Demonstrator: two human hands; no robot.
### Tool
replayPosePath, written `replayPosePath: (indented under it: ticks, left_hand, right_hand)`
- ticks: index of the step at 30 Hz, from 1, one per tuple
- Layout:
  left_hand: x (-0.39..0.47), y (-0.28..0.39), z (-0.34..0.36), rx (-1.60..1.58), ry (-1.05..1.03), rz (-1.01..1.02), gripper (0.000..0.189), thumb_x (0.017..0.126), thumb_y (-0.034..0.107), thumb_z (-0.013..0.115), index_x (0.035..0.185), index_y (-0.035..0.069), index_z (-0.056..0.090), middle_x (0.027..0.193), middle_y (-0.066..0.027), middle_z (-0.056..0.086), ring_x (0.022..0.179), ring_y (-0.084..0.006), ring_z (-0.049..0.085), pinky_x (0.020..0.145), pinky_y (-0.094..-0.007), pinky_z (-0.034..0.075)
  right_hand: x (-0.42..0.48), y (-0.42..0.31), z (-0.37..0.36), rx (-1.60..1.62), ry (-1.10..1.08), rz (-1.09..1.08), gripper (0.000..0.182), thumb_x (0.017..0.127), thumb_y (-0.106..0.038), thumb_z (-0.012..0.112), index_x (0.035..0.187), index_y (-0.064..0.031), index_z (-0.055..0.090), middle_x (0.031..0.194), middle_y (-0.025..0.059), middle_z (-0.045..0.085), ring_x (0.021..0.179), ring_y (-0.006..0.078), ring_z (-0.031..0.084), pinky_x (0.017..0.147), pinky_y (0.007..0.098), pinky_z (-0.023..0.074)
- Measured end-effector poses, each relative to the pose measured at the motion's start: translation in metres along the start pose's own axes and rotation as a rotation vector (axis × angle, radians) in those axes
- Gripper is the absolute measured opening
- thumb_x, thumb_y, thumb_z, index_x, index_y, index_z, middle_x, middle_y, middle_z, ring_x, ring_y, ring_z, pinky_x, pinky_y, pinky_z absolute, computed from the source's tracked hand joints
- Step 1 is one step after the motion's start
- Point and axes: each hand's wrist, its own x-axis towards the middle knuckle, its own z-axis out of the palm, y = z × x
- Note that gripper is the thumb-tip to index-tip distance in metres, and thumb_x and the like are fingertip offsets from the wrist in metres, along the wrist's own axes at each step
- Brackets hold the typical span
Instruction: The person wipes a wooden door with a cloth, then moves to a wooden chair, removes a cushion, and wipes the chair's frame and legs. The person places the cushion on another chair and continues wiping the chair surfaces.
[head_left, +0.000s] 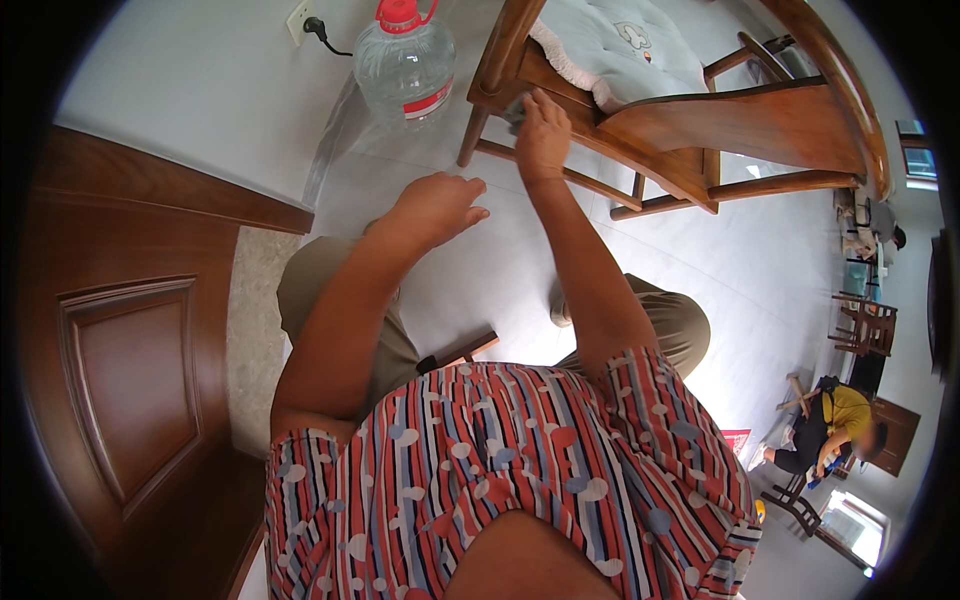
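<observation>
My right hand (544, 139) presses a dark grey cloth (516, 111) against the seat edge of a wooden armchair (585, 120), close to a front or rear post; which one I cannot tell. A pale padded cushion (645, 52) with a fluffy pink rim lies on the seat. My left hand (439, 204) hangs over the tiled floor, below and left of the chair, its fingers slightly bent and apart, holding nothing. A large clear plastic water bottle (405, 71) with a red cap stands left of the chair.
A black plug (315, 27) sits in a wall socket, its cord running behind the bottle. A brown panelled door (131, 390) is at the left. Part of a wooden stool (472, 349) shows below me. Far right, another person (840, 420) sits near wooden chairs (866, 326).
</observation>
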Motion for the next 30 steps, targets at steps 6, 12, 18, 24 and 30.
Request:
replayPosePath:
  ticks: [6,12,18,24,30]
  left_hand:
    - [-0.004,0.021,-0.007,0.023,-0.05,-0.004,0.031,0.096,0.036,0.066,0.111,0.009,0.065,0.098,-0.0124,0.071,0.102,-0.0335,0.066,0.084,-0.0477,0.055]
    - [-0.012,0.027,-0.014,0.0,-0.167,-0.054,0.038,0.097,0.032,0.065,0.127,0.009,0.061,0.106,-0.0175,0.069,0.104,-0.037,0.064,0.088,-0.0476,0.052]
    - [-0.013,0.029,-0.015,-0.034,-0.108,-0.023,0.039,0.097,0.03,0.064,0.129,0.008,0.061,0.118,-0.017,0.068,0.112,-0.0368,0.061,0.095,-0.0457,0.05]
    - [-0.013,0.02,-0.012,-0.049,-0.066,0.01,0.038,0.097,0.027,0.064,0.129,0.007,0.061,0.117,-0.0172,0.068,0.109,-0.0369,0.062,0.093,-0.0455,0.049]
    - [-0.013,0.016,-0.014,-0.023,-0.053,0.009,0.038,0.095,0.023,0.067,0.13,0.007,0.06,0.098,-0.0163,0.069,0.096,-0.0362,0.063,0.082,-0.0451,0.05]
  right_hand:
    - [0.005,-0.038,0.0,0.114,-0.016,-0.058,0.029,0.082,-0.004,0.063,0.112,-0.0066,0.065,0.128,0.0103,0.063,0.117,0.0305,0.057,0.096,0.0423,0.0451]
    - [-0.032,-0.045,-0.023,0.567,-0.172,0.246,0.026,0.083,0.003,0.06,0.108,-0.004,0.064,0.115,0.0122,0.067,0.098,0.0352,0.064,0.087,0.0395,0.0536]
    - [-0.062,0.051,0.0,1.195,0.219,1.601,0.033,0.095,-0.013,0.063,0.125,-0.002,0.058,0.124,0.0092,0.064,0.111,0.0288,0.061,0.097,0.0391,0.0515]
    - [-0.07,0.184,-0.045,1.473,0.506,1.623,0.036,0.107,-0.022,0.049,0.137,-0.0044,0.058,0.14,0.0112,0.06,0.128,0.0293,0.057,0.111,0.0485,0.0446]
    - [-0.114,0.306,-0.086,1.33,0.819,1.514,0.039,0.105,-0.02,0.034,0.131,-0.0048,0.06,0.137,0.0161,0.061,0.125,0.0334,0.058,0.111,0.0543,0.0429]
